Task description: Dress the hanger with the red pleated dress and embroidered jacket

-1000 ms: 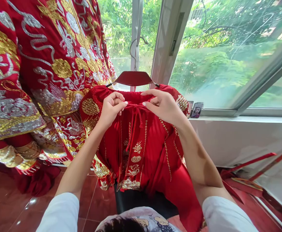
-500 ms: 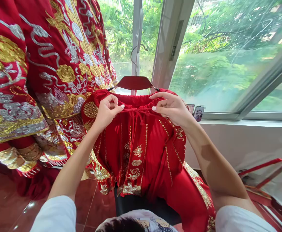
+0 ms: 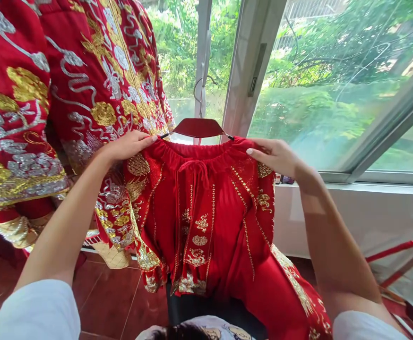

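Observation:
A red top point(image 3: 224, 212) with gold beading and embroidery hangs on a dark red hanger point(image 3: 198, 127), its gathered neckline facing me. At the middle of the neckline sits a small tied bow point(image 3: 196, 166). My left hand point(image 3: 130, 145) grips the top's left shoulder, thumb in front and the other fingers partly hidden behind. At the right shoulder, my right hand point(image 3: 275, 156) pinches the fabric near the hanger's end. A red skirt or trouser-like cloth point(image 3: 273, 293) with a gold band lies below the top over something black.
Large red garments point(image 3: 82, 71) with gold and silver embroidery hang close on the left. Behind the hanger stands a sliding window point(image 3: 334, 104) with a sill. Red bars point(image 3: 392, 250) lean at the lower right above a red tiled floor point(image 3: 110, 293).
Both hands have moved apart from the middle of the neckline out to the shoulders. The neckline now lies wider and flatter, with the bow in plain view.

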### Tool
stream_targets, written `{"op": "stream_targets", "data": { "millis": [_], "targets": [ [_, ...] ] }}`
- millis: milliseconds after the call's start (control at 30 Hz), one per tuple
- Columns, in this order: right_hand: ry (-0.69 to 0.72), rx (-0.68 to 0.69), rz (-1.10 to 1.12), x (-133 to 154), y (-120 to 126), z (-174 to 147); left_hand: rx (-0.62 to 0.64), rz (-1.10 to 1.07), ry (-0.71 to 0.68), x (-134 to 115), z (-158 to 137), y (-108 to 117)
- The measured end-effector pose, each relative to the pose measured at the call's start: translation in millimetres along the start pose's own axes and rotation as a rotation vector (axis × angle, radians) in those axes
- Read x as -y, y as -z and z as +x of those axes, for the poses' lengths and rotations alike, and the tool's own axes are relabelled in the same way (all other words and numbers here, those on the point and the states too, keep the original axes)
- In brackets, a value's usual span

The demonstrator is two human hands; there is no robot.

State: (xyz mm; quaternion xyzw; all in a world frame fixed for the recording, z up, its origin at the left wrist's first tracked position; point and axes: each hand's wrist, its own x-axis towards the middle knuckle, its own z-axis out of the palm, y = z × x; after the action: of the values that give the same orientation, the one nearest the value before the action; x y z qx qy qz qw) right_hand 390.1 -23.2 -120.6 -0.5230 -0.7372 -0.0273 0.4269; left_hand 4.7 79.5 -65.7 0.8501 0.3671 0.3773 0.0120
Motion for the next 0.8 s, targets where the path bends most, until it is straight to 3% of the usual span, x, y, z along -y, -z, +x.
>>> {"op": "stream_targets", "data": {
  "millis": [100,233,333,400,600,700,800],
  "targets": [
    [0.008,-0.087,-0.023,-9,-12,0,0.097,-0.026,-0.035,6,-2,-7],
    [0.041,-0.266,-0.099,-8,-24,-2,-0.135,-0.064,-0.002,1,-9,-23],
    [0.097,-0.398,-0.194,-7,-29,-4,-0.398,-0.009,0.024,-3,-17,-35],
    [0.126,-0.412,-0.220,-8,-29,-6,-0.459,0.026,0.024,-5,-23,-39],
    [0.085,-0.224,-0.142,-13,-21,-7,-0.136,-0.090,0.053,-3,-22,-23],
    [0.043,-0.215,-0.139,-17,-18,0,0.067,-0.313,0.136,4,-14,-18],
    [-0.078,-0.091,0.017,-23,-14,10,0.190,-0.544,0.281,13,-10,-24]
  ]
}}
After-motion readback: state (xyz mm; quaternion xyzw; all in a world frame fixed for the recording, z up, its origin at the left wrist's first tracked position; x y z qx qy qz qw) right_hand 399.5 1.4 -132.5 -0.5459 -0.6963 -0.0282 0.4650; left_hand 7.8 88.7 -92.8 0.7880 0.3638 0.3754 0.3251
